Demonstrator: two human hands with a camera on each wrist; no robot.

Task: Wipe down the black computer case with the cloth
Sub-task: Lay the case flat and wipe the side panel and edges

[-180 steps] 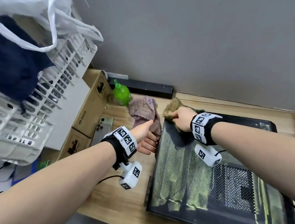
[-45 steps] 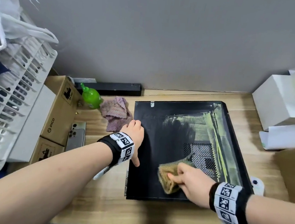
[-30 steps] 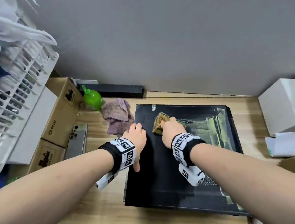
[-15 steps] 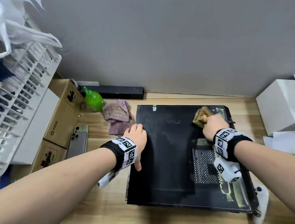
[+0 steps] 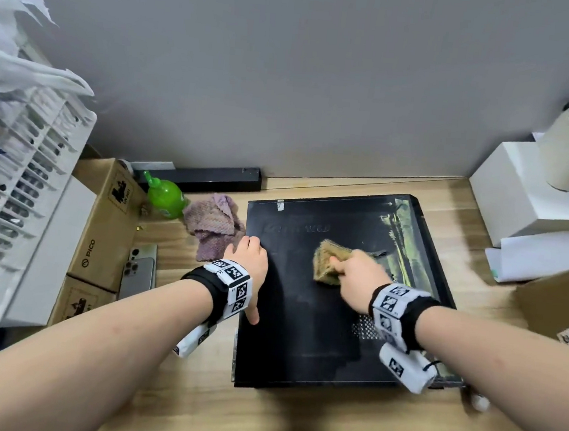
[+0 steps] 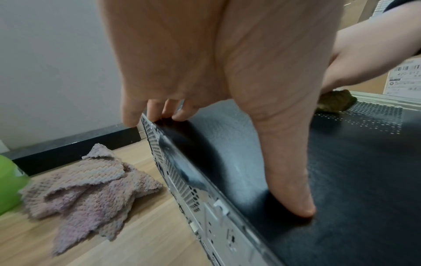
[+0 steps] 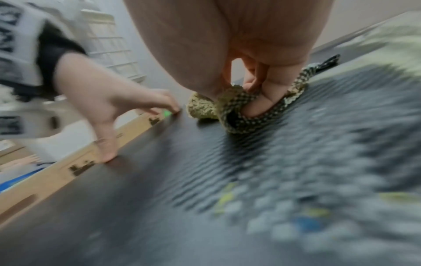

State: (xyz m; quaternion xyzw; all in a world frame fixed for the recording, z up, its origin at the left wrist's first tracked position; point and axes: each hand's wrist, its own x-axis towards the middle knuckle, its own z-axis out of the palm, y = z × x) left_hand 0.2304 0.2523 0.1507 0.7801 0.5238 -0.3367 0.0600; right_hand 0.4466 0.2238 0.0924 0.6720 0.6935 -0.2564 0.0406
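Observation:
The black computer case [image 5: 301, 320] lies flat on the wooden desk, its perforated vent [image 5: 366, 330] near my right wrist. My right hand [image 5: 353, 273] grips a bunched yellow-brown cloth [image 5: 325, 262] and presses it on the middle of the top panel; the wrist view shows its fingers curled into the cloth [image 7: 239, 106], motion-blurred. My left hand [image 5: 249, 264] rests open on the case's left edge. Its fingertips [image 6: 159, 113] sit on the rim and its thumb [image 6: 293, 198] lies flat on the panel [image 6: 341, 180]. Yellowish streaks [image 5: 407, 253] remain along the right side.
A crumpled pink cloth [image 5: 215, 226] and a green spray bottle [image 5: 164, 196] lie left of the case, with a phone [image 5: 139, 271] and cardboard boxes [image 5: 103, 223] beyond. A white crate [image 5: 5, 208] stands far left. White boxes [image 5: 532, 199] stand at the right.
My right hand has swept the cloth from the case's far right corner back to the middle of the panel. The left hand has stayed on the left edge.

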